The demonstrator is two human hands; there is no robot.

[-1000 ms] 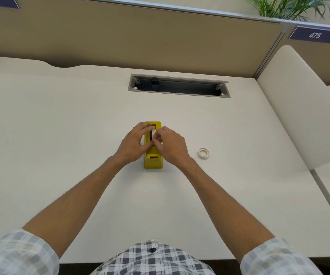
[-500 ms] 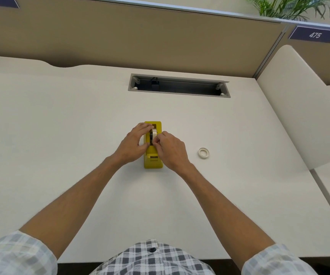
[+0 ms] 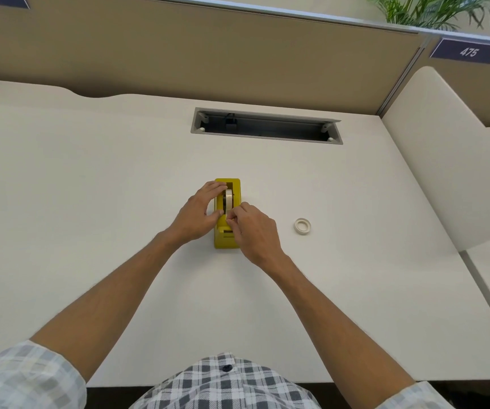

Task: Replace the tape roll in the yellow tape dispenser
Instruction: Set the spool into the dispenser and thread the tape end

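Fingers of left hand (image 3: 198,212) cup yellow dispenser (image 3: 226,241); right hand (image 3: 252,228) pinches tape.

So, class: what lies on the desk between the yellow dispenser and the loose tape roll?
Only the right hand by the yellow dispenser; bare desk to the loose roll, head view.

Bare desk (image 3: 90,202) all around, spare roll (image 3: 302,226) rightward.
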